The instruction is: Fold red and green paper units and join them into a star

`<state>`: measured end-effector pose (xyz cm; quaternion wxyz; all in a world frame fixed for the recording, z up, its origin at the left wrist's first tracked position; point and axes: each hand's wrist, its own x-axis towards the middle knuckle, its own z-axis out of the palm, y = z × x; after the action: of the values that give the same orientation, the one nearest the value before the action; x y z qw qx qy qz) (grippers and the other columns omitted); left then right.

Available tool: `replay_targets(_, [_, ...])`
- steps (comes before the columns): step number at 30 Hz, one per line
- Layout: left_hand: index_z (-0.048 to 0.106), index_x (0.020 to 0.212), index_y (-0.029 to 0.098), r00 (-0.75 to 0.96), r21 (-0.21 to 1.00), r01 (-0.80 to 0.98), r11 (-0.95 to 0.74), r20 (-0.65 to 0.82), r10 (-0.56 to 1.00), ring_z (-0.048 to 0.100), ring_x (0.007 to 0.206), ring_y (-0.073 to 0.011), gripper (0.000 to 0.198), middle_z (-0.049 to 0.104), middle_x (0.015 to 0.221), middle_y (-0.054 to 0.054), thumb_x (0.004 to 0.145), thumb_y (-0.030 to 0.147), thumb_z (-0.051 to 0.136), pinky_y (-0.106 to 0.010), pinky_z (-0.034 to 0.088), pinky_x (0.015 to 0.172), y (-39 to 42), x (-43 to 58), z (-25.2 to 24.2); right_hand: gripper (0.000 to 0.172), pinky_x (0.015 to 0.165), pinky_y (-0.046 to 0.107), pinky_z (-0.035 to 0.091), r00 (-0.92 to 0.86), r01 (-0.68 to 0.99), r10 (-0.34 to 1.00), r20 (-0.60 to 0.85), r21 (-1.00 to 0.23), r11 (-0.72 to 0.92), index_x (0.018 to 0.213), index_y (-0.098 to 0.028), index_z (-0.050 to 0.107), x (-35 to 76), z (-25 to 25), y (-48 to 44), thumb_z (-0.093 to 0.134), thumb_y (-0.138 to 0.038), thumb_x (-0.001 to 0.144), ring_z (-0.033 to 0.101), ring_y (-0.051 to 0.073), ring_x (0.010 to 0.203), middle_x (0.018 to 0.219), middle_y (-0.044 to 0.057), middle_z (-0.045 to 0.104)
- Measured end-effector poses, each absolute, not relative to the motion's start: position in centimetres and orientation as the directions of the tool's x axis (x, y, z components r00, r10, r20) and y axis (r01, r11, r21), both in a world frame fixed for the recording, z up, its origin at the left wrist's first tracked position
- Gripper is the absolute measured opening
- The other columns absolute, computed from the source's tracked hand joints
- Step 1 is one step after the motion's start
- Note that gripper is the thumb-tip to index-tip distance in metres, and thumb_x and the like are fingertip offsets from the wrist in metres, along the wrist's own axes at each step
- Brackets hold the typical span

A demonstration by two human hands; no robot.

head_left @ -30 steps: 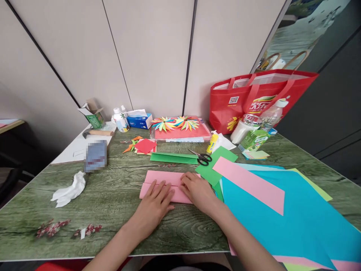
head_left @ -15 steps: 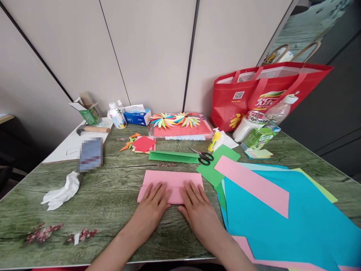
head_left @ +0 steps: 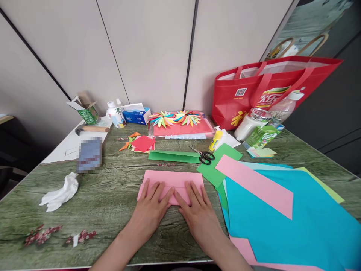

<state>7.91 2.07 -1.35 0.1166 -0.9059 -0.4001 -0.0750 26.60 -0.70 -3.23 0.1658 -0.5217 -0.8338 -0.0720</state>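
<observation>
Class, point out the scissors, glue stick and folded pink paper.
Scissors (head_left: 202,154), head view: where handles meet blades.
Glue stick (head_left: 216,140), head view: yellow body.
Folded pink paper (head_left: 174,179), head view: uncovered far part.

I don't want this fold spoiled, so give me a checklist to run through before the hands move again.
1. Left hand on the folded sheet: ok, fingers spread on it.
2. Right hand on it too: ok, fingers spread.
3. Near crease sharp all along: cannot tell, the hands cover much of it.
4. Scissors off the folded sheet: ok, they lie beyond it.
5. Tissue put away: not ok, it lies crumpled at left.
</observation>
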Motion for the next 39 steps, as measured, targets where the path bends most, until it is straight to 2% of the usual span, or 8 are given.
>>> replay_targets(6, [0.045, 0.126, 0.023, 0.673, -0.160, 0.738, -0.655, 0.240, 0.700, 0.037, 0.124, -0.0330, 0.042, 0.051, 0.126, -0.012, 0.085, 0.026, 0.045, -0.057, 0.030, 0.097, 2.2, 7.6, -1.8, 0.044, 0.097, 0.054, 0.031, -0.358, 0.908, 0.892, 0.276, -0.122, 0.402, 0.128, -0.031, 0.044, 26.5, -2.8, -0.5, 0.050, -0.038, 0.085, 0.034, 0.031, 0.126, 0.133, 0.014, 0.043])
replay_targets(16, [0.045, 0.127, 0.022, 0.665, -0.152, 0.745, -0.649, 0.238, 0.708, 0.041, 0.121, -0.0310, 0.041, 0.052, 0.126, -0.013, 0.086, 0.027, 0.044, -0.053, 0.034, 0.097, 2.3, 7.8, -1.8, 0.047, 0.097, 0.054, 0.030, -0.353, 0.917, 0.901, 0.251, -0.096, 0.386, 0.129, -0.030, 0.042, 26.3, -2.5, -0.5, 0.051, -0.039, 0.084, 0.034, 0.031, 0.126, 0.132, 0.014, 0.044])
replay_targets(20, [0.045, 0.126, 0.022, 0.668, -0.160, 0.743, -0.650, 0.235, 0.706, 0.041, 0.121, -0.0314, 0.041, 0.052, 0.125, -0.012, 0.086, 0.028, 0.044, -0.052, 0.035, 0.096, 2.3, 7.7, -1.9, 0.046, 0.099, 0.056, 0.027, -0.368, 0.916, 0.875, 0.316, -0.041, 0.400, 0.128, -0.020, 0.044, 26.1, -3.3, -0.7, 0.048, -0.038, 0.086, 0.031, 0.033, 0.127, 0.133, 0.018, 0.042])
replay_targets(24, [0.049, 0.123, 0.019, 0.663, -0.172, 0.747, -0.642, 0.255, 0.703, 0.042, 0.120, -0.0328, 0.039, 0.053, 0.125, -0.014, 0.086, 0.029, 0.044, -0.053, 0.036, 0.095, 2.2, 7.8, -2.1, 0.047, 0.099, 0.048, 0.033, -0.369, 0.910, 0.852, 0.370, -0.040, 0.412, 0.126, -0.013, 0.047, 26.1, -4.2, -0.8, 0.049, -0.037, 0.086, 0.029, 0.033, 0.128, 0.134, 0.021, 0.039])
replay_targets(30, [0.050, 0.122, 0.018, 0.653, -0.152, 0.755, -0.638, 0.260, 0.711, 0.042, 0.120, -0.0322, 0.038, 0.053, 0.125, -0.013, 0.086, 0.029, 0.043, -0.053, 0.035, 0.096, 2.2, 7.8, -2.1, 0.046, 0.098, 0.046, 0.036, -0.370, 0.900, 0.858, 0.356, -0.090, 0.426, 0.128, -0.018, 0.044, 26.2, -4.2, -0.8, 0.049, -0.036, 0.086, 0.025, 0.032, 0.130, 0.138, 0.020, 0.034])
replay_targets(39, [0.049, 0.122, 0.018, 0.660, -0.185, 0.752, -0.633, 0.226, 0.717, 0.043, 0.120, -0.0329, 0.038, 0.053, 0.125, -0.014, 0.086, 0.030, 0.043, -0.053, 0.035, 0.096, 2.3, 7.9, -2.0, 0.044, 0.100, 0.048, 0.034, -0.360, 0.906, 0.872, 0.333, -0.098, 0.412, 0.127, -0.018, 0.045, 26.1, -4.3, -0.8, 0.050, -0.033, 0.086, 0.022, 0.033, 0.130, 0.139, 0.019, 0.032])
